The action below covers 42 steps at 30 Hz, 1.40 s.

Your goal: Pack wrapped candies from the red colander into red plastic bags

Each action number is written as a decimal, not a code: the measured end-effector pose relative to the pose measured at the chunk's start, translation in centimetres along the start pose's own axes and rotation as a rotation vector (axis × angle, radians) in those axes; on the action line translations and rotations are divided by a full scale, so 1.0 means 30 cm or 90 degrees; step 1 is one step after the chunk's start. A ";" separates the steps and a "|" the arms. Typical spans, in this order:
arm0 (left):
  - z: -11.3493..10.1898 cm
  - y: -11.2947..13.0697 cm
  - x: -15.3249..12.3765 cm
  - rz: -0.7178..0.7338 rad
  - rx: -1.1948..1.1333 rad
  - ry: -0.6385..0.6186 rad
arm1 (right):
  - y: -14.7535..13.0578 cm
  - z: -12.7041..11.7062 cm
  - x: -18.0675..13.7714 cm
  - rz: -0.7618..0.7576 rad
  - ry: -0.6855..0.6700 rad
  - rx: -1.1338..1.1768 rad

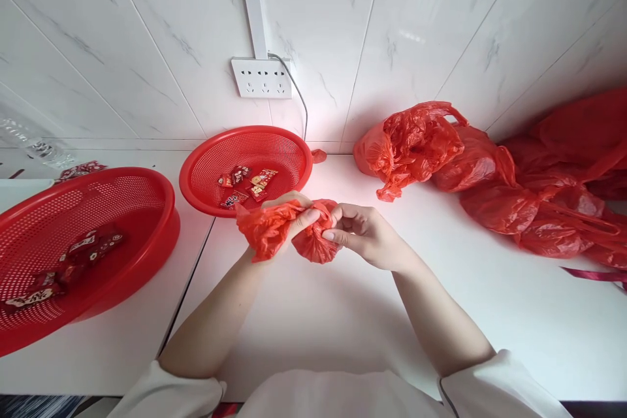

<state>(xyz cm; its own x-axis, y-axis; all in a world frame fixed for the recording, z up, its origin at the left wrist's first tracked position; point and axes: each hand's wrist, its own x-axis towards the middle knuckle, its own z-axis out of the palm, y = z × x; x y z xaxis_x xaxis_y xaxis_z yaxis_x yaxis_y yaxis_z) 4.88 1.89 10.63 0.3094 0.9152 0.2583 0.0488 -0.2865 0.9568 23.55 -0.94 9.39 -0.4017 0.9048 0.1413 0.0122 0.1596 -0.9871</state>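
Note:
Above the white table, both of my hands grip one red plastic bag [318, 245]. My left hand [296, 219] is closed around its gathered neck, with the loose, crumpled top sticking out to the left. The thumb and fingers of my right hand [365, 232] pinch the twisted part from the right side. Below the fingers the bag bulges into a small round bundle; its contents are hidden. Just behind my left hand stands a red perforated basket [200, 163] holding several small wrapped packets [257, 186].
A larger red basket [157, 241] with several dark red packets [81, 255] stands at left. Filled red plastic bags [416, 144] line the right and back. A dark red ribbon [592, 274] lies at far right. A socket panel [262, 78] is on the tiled wall.

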 end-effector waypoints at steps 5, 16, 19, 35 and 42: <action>0.021 -0.045 0.007 -0.110 -0.291 0.098 | -0.006 -0.005 0.002 -0.017 -0.036 -0.183; 0.022 -0.006 0.010 0.000 0.157 -0.080 | 0.007 -0.029 0.016 -0.090 0.167 -0.082; 0.018 -0.006 0.007 0.065 0.221 -0.023 | 0.006 -0.046 0.019 -0.088 0.174 0.051; -0.170 -0.004 0.014 0.343 0.392 -0.044 | -0.032 -0.234 -0.026 -0.113 0.417 0.018; -0.101 0.010 0.035 -0.063 0.300 0.025 | -0.049 -0.278 -0.067 0.004 0.308 -0.240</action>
<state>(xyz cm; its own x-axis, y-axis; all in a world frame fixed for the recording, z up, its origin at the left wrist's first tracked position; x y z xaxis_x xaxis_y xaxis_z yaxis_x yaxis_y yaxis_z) 2.35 3.62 11.60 0.2452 0.9522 0.1821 0.5043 -0.2858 0.8149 31.98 0.30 11.18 0.0590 0.9686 0.2415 0.3721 0.2031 -0.9057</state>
